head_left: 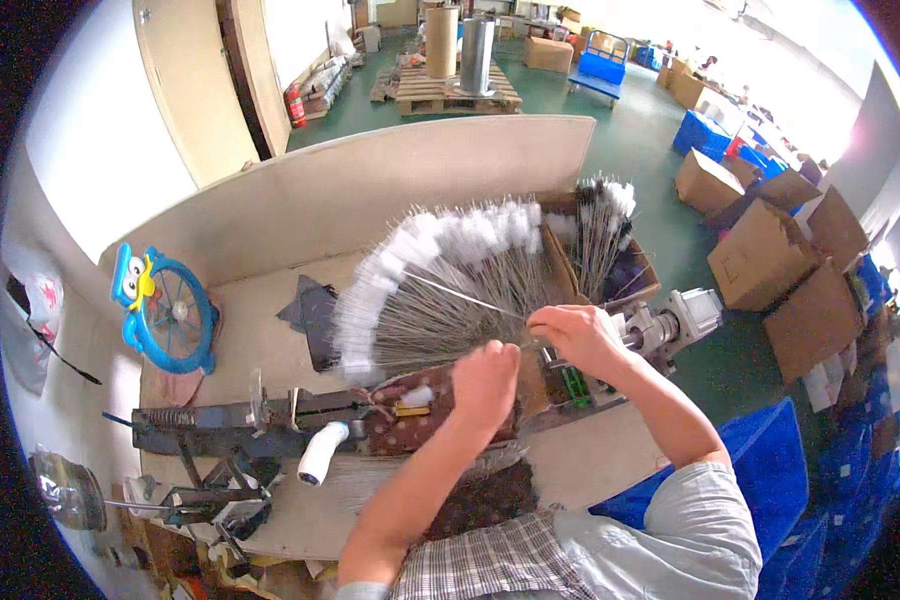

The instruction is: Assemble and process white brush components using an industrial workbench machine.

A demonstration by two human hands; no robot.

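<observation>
Right hand (pixel 575 335) pinches one wire brush (pixel 460 295) from the fan just beyond; left hand (pixel 485 385) is clenched.

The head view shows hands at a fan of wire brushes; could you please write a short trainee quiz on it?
1. True or false: the brushes with white tufted tips are spread out in a fan.
2. Which hand pinches a single wire stem: A the left hand, B the right hand?
3. Fill in: the small fan at the left of the bench is coloured ____.

Key: 1 true; 2 B; 3 blue.
</observation>
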